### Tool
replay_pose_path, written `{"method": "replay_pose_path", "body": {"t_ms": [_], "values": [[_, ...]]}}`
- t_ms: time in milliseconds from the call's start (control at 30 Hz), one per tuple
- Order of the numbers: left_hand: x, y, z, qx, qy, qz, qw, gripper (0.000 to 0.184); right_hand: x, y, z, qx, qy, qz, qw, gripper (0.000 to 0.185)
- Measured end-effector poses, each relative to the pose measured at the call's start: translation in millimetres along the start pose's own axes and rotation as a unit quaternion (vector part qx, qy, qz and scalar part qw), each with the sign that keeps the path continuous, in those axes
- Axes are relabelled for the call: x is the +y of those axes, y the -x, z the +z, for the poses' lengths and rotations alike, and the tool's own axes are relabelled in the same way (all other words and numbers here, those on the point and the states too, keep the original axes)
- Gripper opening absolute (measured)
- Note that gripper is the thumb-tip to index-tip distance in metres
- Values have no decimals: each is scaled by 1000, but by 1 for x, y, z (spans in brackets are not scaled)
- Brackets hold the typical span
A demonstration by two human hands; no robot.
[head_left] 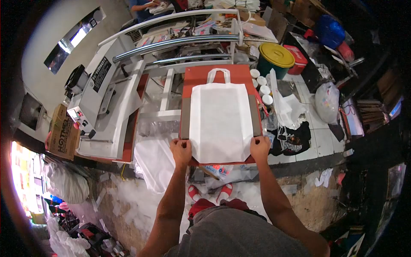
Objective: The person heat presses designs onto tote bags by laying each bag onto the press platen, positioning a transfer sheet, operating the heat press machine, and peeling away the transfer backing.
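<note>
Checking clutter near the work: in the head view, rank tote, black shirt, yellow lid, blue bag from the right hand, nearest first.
From the right hand:
1. Tote: at its fingertips, on its left.
2. Black shirt: just to its right.
3. Yellow lid: ahead, slightly right.
4. Blue bag: farther ahead and right.
</note>
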State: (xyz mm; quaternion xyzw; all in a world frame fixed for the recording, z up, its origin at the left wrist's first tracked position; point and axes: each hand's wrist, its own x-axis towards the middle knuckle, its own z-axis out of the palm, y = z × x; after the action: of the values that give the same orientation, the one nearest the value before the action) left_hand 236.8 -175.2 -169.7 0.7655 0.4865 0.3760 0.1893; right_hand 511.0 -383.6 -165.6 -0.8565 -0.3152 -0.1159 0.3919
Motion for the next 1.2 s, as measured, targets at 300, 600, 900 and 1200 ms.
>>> {"method": "replay_pose_path", "body": {"t_ms": [300,600,900,1200], "values": [[0,-1,0,-22,47,-53,997,21,-2,1,-3,-16,-2,13,1000,16],[-31,0,10,-12,69,-40,997,21,9,-4,-3,-32,-29,-10,999,19],[-120,149,-116,-41,40,-160,985,14,147,123,17,-51,-26,158,986,18],[-296,504,-289,-570,-197,-145,784,29,107,222,175,-304,199,-143,921,42]]}}
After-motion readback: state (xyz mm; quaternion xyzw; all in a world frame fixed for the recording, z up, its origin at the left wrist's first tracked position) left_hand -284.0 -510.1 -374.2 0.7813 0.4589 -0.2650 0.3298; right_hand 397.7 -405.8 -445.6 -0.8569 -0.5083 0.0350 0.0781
